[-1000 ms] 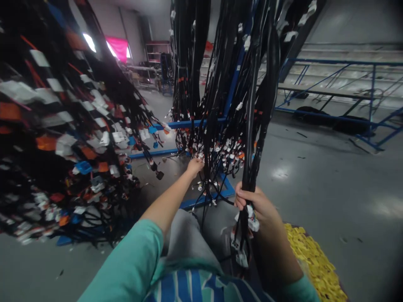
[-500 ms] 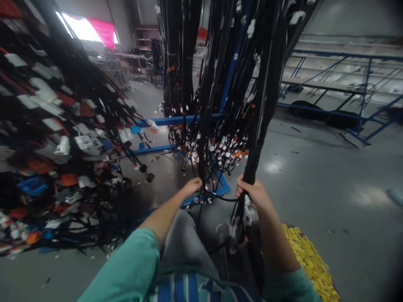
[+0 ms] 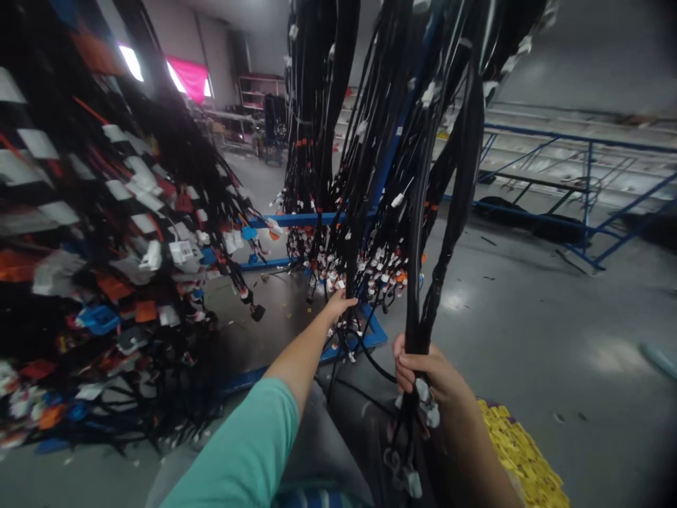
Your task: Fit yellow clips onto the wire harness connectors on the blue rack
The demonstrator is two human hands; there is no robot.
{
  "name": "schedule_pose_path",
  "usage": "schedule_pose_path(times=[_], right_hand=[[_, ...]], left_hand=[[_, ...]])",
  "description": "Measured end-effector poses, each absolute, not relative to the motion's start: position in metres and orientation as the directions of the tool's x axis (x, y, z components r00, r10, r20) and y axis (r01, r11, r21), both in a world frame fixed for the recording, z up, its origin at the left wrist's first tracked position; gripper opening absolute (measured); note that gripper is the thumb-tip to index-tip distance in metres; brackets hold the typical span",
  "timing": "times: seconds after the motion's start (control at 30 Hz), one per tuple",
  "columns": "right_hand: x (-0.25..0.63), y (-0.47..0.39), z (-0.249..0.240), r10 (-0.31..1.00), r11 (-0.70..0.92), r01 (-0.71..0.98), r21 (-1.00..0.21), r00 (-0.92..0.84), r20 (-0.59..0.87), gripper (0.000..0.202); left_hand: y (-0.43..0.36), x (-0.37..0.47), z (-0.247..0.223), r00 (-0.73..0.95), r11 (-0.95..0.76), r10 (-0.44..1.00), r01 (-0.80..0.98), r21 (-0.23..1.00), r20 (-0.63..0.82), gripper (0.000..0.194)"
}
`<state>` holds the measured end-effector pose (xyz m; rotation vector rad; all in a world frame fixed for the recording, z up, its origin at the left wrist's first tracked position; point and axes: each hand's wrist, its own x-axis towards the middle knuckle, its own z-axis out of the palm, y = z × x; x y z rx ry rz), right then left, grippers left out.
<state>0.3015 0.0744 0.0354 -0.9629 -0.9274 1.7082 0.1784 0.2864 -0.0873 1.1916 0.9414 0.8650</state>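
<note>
Black wire harnesses hang in long bundles with white, orange and blue connectors at their lower ends. My right hand point(image 3: 431, 374) is closed round a thick black wire harness point(image 3: 417, 331), just above its loose white connectors point(image 3: 412, 480). Farther forward, my left hand point(image 3: 341, 305) reaches to another hanging harness point(image 3: 352, 264). Its thumb lies across the front of that bundle and the other fingers are partly hidden, seemingly wrapped round it. A thin black cable point(image 3: 375, 363) sags between the two bundles.
A blue metal frame point(image 3: 378, 328) stands behind and below the bundles. A dense mass of connectors point(image 3: 142, 261) hangs close on the left. Yellow pieces point(image 3: 521, 451) lie in a pile at lower right. Blue racks point(image 3: 589, 183) stand at the back right.
My right hand has moved lower and nearer with its harness, whose strands now spread apart above it. My left hand has reached farther forward onto the other bundle. The view has shifted.
</note>
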Motion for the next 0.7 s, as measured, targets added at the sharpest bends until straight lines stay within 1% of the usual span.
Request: schedule_pose_path(times=[0.07,0.13,0.2,0.23,0.3,0.37,0.43,0.53,0.6,0.7], right_hand=[[0.307,0.081,0.033,0.964,-0.245,-0.327,-0.912,-0.180,-0.195,0.027],[0.312,0.093,0.030,0.984,-0.176,-0.277,-0.945,-0.045,-0.170,0.027],[0.316,0.107,0.027,0.988,-0.115,-0.213,-0.970,0.081,-0.135,0.028],[0.317,0.113,0.025,0.986,-0.100,-0.185,-0.978,0.117,-0.123,0.028],[0.317,0.122,0.022,0.984,-0.096,-0.150,-0.984,0.136,-0.117,0.028],[0.315,0.127,0.018,0.984,-0.108,-0.131,-0.986,0.124,-0.124,0.028],[0.312,0.128,0.014,0.983,-0.126,-0.106,-0.986,0.121,-0.139,0.029],[0.307,0.128,0.007,0.977,-0.147,-0.067,-0.987,0.147,-0.155,0.033],[0.303,0.129,0.003,0.974,-0.142,-0.062,-0.988,0.172,-0.151,0.034],[0.296,0.128,0.000,0.971,-0.126,-0.090,-0.988,0.193,-0.142,0.032]], left_hand=[[0.274,0.182,-0.090,0.415,0.187,0.895,-0.015,0.982,-0.163,0.026],[0.251,0.178,-0.100,0.471,0.210,0.859,0.031,0.977,-0.199,0.018],[0.224,0.169,-0.110,0.531,0.228,0.814,0.084,0.970,-0.238,0.015],[0.211,0.164,-0.113,0.557,0.239,0.789,0.110,0.965,-0.259,0.016],[0.190,0.151,-0.117,0.575,0.257,0.765,0.143,0.956,-0.291,0.018],[0.175,0.139,-0.114,0.557,0.274,0.773,0.139,0.952,-0.304,0.021],[0.168,0.127,-0.101,0.510,0.303,0.804,0.091,0.948,-0.306,0.026],[0.169,0.111,-0.065,0.395,0.369,0.862,-0.061,0.928,-0.317,0.033],[0.175,0.103,-0.032,0.334,0.410,0.880,-0.178,0.895,-0.337,0.030],[0.188,0.092,0.018,0.308,0.472,0.871,-0.315,0.823,-0.382,0.026]])
